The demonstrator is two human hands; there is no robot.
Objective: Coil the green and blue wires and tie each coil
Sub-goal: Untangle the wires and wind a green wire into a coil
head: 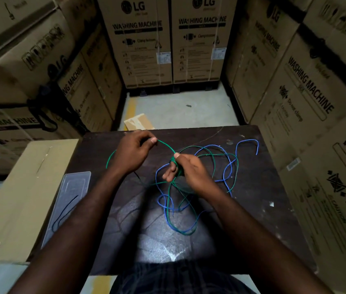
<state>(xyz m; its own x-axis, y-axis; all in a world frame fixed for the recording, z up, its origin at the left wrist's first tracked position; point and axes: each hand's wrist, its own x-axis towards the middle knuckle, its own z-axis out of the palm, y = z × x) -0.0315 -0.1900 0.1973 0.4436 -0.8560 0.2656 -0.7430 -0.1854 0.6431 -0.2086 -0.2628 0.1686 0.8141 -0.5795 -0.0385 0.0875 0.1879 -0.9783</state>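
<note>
The left hand pinches the thin green plastic-coated wire between thumb and forefinger and holds it taut, apparently so the strand can be fed in under tension. The right hand grips a small tight bundle of green turns wound around its fingers, serving as the former for the coil. The rest of the green wire lies loose on the dark scuffed worktop, tangled through the thin blue wire, which sprawls uncoiled and untouched beside the right hand.
</note>
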